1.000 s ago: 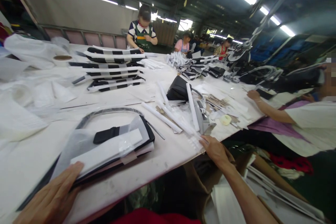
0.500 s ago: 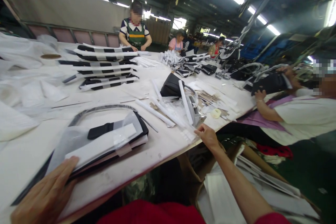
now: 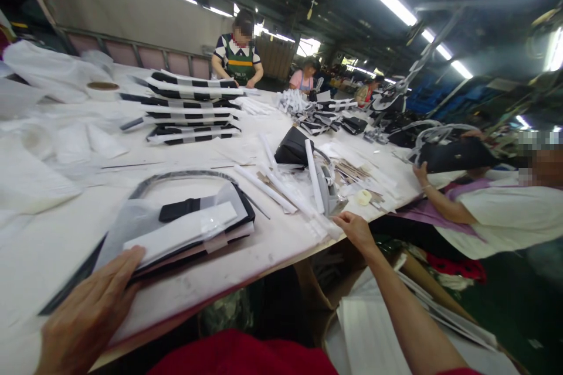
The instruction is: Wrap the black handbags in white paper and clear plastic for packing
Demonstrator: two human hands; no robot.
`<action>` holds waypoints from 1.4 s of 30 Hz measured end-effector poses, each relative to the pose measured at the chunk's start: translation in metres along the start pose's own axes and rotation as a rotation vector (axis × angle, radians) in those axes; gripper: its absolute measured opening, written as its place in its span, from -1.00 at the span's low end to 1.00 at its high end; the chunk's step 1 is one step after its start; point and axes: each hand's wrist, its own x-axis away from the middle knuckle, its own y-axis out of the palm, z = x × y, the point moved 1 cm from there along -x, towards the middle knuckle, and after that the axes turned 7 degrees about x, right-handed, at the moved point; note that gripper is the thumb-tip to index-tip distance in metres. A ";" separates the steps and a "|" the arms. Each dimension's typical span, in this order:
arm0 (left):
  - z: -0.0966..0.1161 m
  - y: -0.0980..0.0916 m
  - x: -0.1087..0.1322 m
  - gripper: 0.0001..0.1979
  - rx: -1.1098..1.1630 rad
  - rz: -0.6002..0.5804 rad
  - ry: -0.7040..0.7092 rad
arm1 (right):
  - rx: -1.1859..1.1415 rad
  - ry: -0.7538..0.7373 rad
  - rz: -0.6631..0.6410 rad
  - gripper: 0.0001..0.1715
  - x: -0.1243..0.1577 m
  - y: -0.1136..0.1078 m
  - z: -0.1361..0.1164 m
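Note:
A black handbag lies flat on the table in front of me, with translucent wrapping, a white paper strip and clear tape on it. Its wrapped handle arches toward the back. My left hand holds the bag's near left end, long fingers straight over the paper, thumb low at the front side. At the table's edge, my right hand is closed in a pinch, its fingertips beside some clear strips. What the pinch holds is too small to make out.
Behind the bag are stacked wrapped bags, white paper rolls, a small black bag and a tape roll. A co-worker at right handles a black bag. Below the edge stands a box of white sheets.
The view has shifted slightly, so most of the scene sits farther right. My left hand stays on the handbag; my right hand remains pinched near the table edge. The co-worker's bag has turned.

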 end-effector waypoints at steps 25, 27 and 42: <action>0.016 -0.009 -0.010 -0.37 -0.166 -0.042 0.033 | 0.138 -0.144 0.016 -0.55 0.030 0.003 0.013; 0.017 -0.010 -0.010 -0.37 -0.160 -0.040 0.019 | 0.135 -0.134 0.040 -0.51 0.028 0.000 0.011; 0.023 -0.013 -0.015 -0.38 -0.172 -0.030 -0.010 | -0.278 -0.072 -0.103 -0.59 0.018 -0.015 -0.003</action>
